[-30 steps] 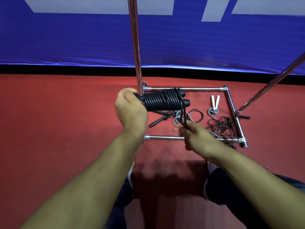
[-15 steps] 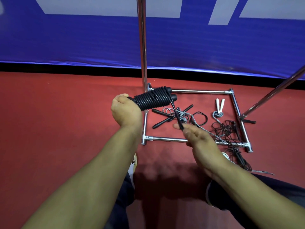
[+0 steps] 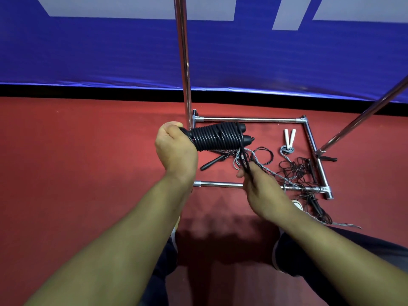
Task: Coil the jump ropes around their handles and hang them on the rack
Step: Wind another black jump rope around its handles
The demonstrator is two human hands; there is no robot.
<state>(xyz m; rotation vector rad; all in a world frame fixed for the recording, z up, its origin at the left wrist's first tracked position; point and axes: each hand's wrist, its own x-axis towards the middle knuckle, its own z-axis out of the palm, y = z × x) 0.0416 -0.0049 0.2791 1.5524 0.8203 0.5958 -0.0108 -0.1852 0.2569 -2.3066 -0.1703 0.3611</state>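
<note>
My left hand (image 3: 174, 149) grips the near end of a pair of black jump-rope handles (image 3: 217, 136), with black rope coiled tightly round them. A loose end of that black rope (image 3: 245, 160) runs down from the coil's right end to my right hand (image 3: 258, 186), which pinches it. The chrome rack (image 3: 185, 62) stands behind, its square base frame (image 3: 249, 119) on the red floor. Inside the frame lie a white-handled rope (image 3: 289, 138), a black handle (image 3: 210, 163) and tangled thin ropes (image 3: 295, 168).
A slanted chrome pole (image 3: 364, 115) rises from the frame's right side. A blue banner (image 3: 110, 51) hangs along the back wall. More tangled rope (image 3: 320, 210) trails over the frame's front bar near my right shoe. My legs are below.
The coiled handles have levelled out and swung slightly right. My right hand has drawn the rope end down from the coil's right end. The view shifted a little.
</note>
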